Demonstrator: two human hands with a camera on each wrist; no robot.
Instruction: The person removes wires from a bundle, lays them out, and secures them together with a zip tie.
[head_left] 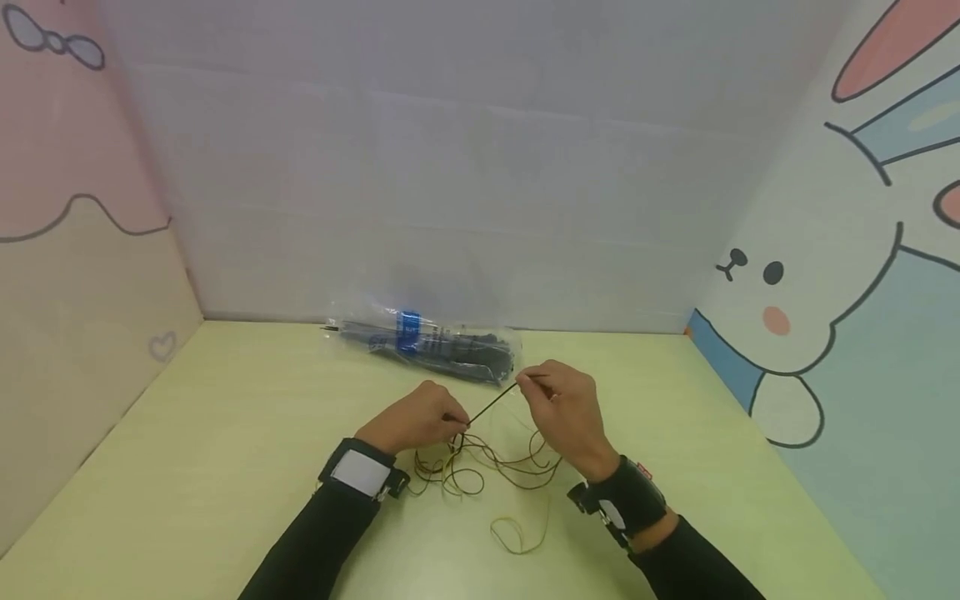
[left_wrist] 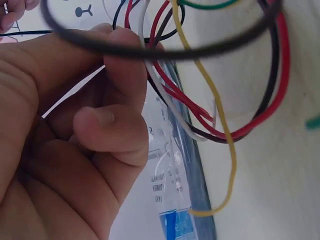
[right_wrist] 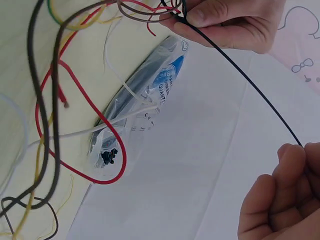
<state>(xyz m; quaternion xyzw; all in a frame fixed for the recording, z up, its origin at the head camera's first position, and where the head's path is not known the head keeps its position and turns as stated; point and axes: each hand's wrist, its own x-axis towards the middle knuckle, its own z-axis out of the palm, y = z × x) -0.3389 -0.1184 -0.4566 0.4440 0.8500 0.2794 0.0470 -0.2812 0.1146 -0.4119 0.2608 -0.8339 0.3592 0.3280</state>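
A thin black cable tie [head_left: 491, 406] stretches nearly straight between the two hands. My left hand [head_left: 420, 415] pinches its lower end between thumb and fingertips, right where several loose wires come together. My right hand [head_left: 567, 417], higher and to the right, pinches the other end. In the right wrist view the cable tie [right_wrist: 245, 77] runs down to the right fingertips, and a small black loop shows beside the left thumb. Red wire [left_wrist: 286, 65], yellow wire [left_wrist: 231, 145], white and dark wires hang in loose loops below the left hand. Its fingertips hide part of the bundle.
A clear plastic bag [head_left: 450, 354] of dark strips with a blue label lies at the back of the pale table [head_left: 247, 467], against the white wall [head_left: 465, 167]. A yellow wire end [head_left: 517, 552] curls on the table in front. Cartoon-printed side panels stand left and right.
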